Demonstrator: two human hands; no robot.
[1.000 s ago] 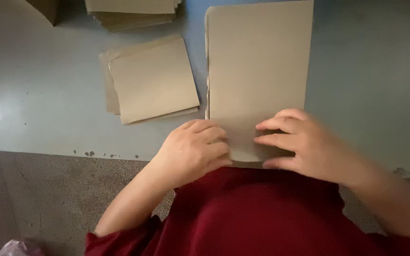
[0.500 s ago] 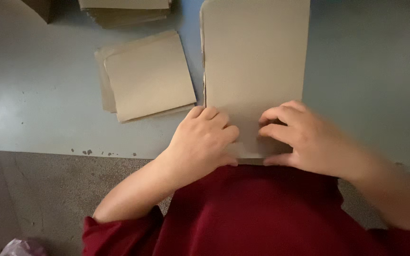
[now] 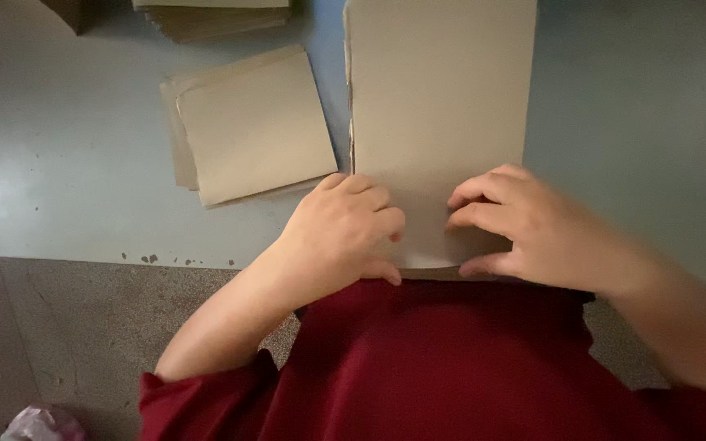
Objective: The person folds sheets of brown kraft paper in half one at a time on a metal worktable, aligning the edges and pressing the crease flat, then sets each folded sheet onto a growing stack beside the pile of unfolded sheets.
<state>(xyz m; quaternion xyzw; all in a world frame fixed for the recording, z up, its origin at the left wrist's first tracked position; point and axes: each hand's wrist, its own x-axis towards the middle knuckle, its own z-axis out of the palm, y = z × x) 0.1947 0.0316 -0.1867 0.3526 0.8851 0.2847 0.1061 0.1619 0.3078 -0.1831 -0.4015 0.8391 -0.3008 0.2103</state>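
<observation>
Left hand (image 3: pixel 345 233) and right hand (image 3: pixel 533 224), fingers curled, press the tall tan cardboard stack (image 3: pixel 439 106) at the near edge of the pale blue table (image 3: pixel 59 163), gripping nothing.

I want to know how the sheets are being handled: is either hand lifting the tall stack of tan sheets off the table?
No, both the left hand and right hand press flat on the tall stack, which lies on the table.

We see a pale blue-grey table (image 3: pixel 59 163) (its near edge chipped) above a speckled grey-brown floor (image 3: pixel 83 327), dimly lit.
</observation>
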